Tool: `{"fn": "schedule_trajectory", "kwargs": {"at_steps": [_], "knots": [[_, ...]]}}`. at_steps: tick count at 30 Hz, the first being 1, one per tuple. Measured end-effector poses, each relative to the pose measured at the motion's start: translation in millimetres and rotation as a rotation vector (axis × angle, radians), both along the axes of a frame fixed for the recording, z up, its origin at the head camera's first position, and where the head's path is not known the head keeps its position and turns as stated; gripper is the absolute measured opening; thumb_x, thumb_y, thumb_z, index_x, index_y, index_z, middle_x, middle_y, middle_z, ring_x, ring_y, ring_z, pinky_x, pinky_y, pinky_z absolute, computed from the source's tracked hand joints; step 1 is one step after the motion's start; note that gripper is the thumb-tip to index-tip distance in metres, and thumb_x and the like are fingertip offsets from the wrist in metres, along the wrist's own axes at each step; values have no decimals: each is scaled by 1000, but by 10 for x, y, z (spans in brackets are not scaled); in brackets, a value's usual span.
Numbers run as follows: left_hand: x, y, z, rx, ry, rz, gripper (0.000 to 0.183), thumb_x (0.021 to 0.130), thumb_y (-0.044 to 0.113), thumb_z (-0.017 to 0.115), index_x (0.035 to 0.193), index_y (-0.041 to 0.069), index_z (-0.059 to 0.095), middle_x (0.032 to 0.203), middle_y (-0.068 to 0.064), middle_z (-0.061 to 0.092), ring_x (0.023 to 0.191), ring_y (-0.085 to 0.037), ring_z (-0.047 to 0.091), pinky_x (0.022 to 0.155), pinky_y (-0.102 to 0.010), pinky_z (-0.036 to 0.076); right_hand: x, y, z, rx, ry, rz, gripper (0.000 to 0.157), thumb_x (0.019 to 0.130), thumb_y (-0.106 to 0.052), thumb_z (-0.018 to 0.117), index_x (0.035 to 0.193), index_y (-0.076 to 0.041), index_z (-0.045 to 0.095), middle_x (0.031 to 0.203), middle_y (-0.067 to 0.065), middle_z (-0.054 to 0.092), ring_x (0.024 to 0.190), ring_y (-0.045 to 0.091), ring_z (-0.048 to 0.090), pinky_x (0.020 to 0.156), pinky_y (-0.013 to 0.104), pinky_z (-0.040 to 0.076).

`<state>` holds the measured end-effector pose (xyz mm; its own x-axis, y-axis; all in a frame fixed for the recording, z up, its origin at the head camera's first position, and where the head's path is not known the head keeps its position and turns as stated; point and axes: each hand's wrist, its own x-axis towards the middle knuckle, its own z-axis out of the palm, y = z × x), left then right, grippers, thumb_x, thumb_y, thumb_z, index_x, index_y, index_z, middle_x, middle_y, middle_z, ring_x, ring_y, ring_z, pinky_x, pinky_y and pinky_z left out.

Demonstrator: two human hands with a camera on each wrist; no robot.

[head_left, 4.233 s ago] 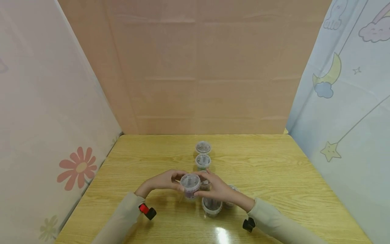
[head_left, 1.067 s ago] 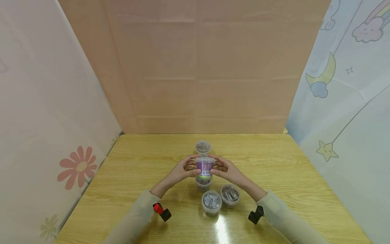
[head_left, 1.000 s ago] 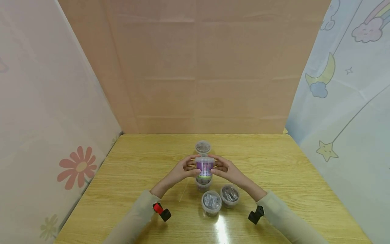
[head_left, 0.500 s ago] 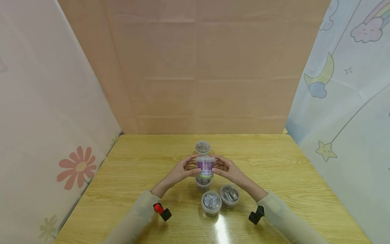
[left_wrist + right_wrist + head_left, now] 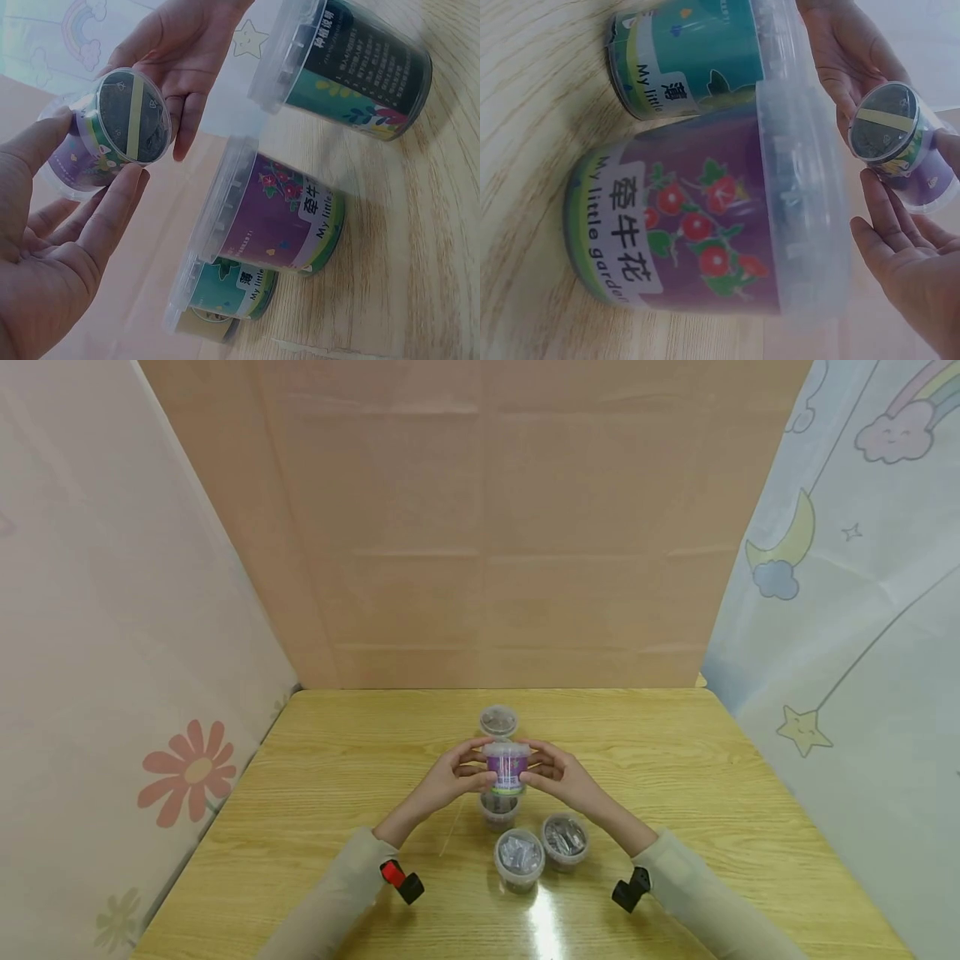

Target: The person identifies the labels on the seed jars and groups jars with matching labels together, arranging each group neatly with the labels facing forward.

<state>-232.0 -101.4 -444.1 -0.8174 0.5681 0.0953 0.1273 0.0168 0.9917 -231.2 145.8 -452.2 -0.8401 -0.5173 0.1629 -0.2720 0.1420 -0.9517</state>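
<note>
Both hands hold one small plastic planting tub (image 5: 507, 770) up above the table. It has a purple label and a translucent lid, and the label's printed side faces the head camera. My left hand (image 5: 450, 774) grips its left side between thumb and fingers. On the opposite side, my right hand (image 5: 562, 779) does the same. In the left wrist view the underside of the held tub (image 5: 82, 154) shows dark contents crossed by a pale strip. Below stands another purple tub (image 5: 705, 225) printed with red flowers, beside a teal tub (image 5: 682, 60).
At the back of the wooden table (image 5: 360, 735) stands a lidded tub (image 5: 498, 721). Another tub (image 5: 498, 810) is partly hidden under the held one. Two more, a front tub (image 5: 520, 860) and a right tub (image 5: 566, 841), stand close together. Patterned cloth hangs at both sides.
Since the oldest frame both hands have lifted the tub and moved it right, turning its label toward the head camera. Over the last second it has tilted only slightly.
</note>
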Motion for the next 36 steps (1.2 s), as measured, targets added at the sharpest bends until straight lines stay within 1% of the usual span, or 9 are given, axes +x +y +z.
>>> {"fn": "schedule_trajectory", "kwargs": {"at_steps": [5,7,8,12,15,23,29,34,36], "knots": [[-10,-10,-6,-4,9,2,59,88,15,64,141,14,37,127,-18,50,111,-34,56,85,-43,52,-13,-5,3,22,3,-16,54,91,-15,61,139,-6,38,118,22,55,106,36,57,86,29,52],[-14,-18,-10,-4,14,0,60,88,16,64,142,14,37,127,-18,50,111,-33,56,85,-42,53,-19,-8,6,30,-2,-19,54,91,-16,60,140,-6,38,118,22,55,107,36,56,87,28,51],[-15,-22,-10,-5,17,-2,60,89,16,64,142,13,36,127,-18,49,111,-34,56,85,-41,53,-22,-10,8,39,-5,-23,53,92,-17,59,140,-7,38,119,21,55,108,35,57,88,29,51],[-16,-37,-1,-5,13,-3,62,88,17,65,142,12,35,128,-18,49,112,-33,55,86,-38,53,-40,-23,15,41,-9,-18,49,96,-19,52,140,-6,37,123,23,53,109,32,58,92,45,48],[-16,-49,12,-14,9,0,63,88,17,65,143,12,34,129,-18,49,113,-32,55,87,-37,52,-57,-37,22,23,-14,-12,46,98,-19,49,140,-4,37,124,25,53,107,30,59,92,53,45],[-6,-85,36,-57,37,10,66,89,17,64,145,8,30,132,-18,48,115,-32,53,89,-38,51,-70,-96,69,32,-20,-29,49,97,-22,50,139,-1,37,117,24,57,99,25,62,85,40,53],[8,-128,36,-50,46,6,65,89,17,63,145,12,31,134,-18,47,116,-32,53,90,-37,51,-72,-142,112,43,-18,-25,47,96,-23,52,139,-8,39,117,22,56,100,28,62,85,39,53],[12,-173,29,-28,51,3,63,91,18,60,145,5,29,133,-22,47,114,-32,54,88,-38,52,-58,-185,147,41,-21,-13,49,96,-21,53,140,-6,38,118,23,55,103,28,61,87,42,52],[15,-186,35,-1,42,7,59,93,16,57,144,3,30,132,-24,46,113,-33,55,89,-43,51,-52,-204,161,52,-15,-14,49,95,-20,53,140,-6,38,119,23,55,104,28,61,87,41,52]]}}
